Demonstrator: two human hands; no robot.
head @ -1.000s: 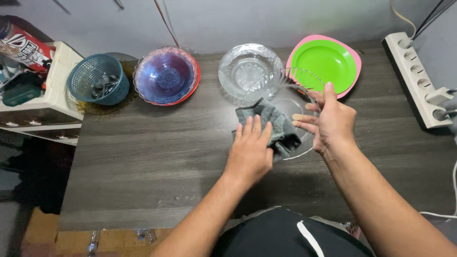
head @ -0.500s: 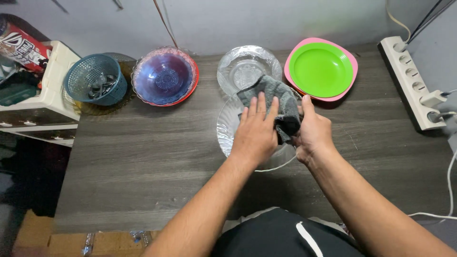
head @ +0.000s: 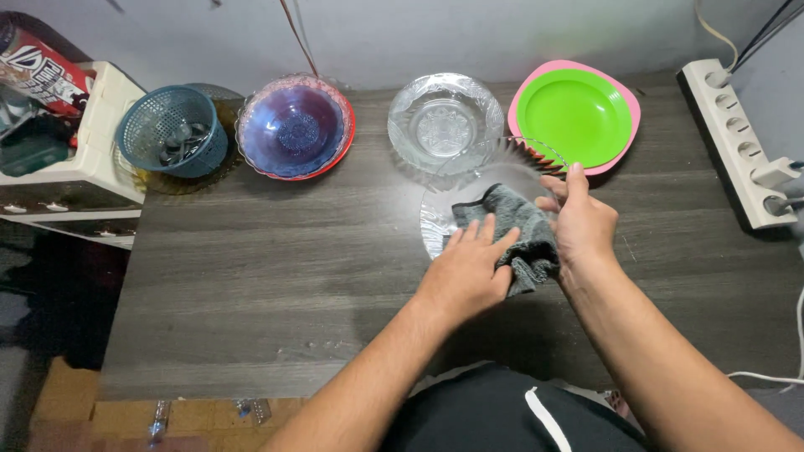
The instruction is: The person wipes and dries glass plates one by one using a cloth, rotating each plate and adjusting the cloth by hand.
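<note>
Two hands meet over the clear glass plate [head: 448,219] near the table's [head: 251,276] middle. Left hand [head: 466,272], fingers flat and spread, presses the grey cloth [head: 515,230] onto it; right hand [head: 582,222] pinches the plate's fluted rim. Behind sit a glass bowl [head: 440,121] and green plate [head: 576,115].
</note>
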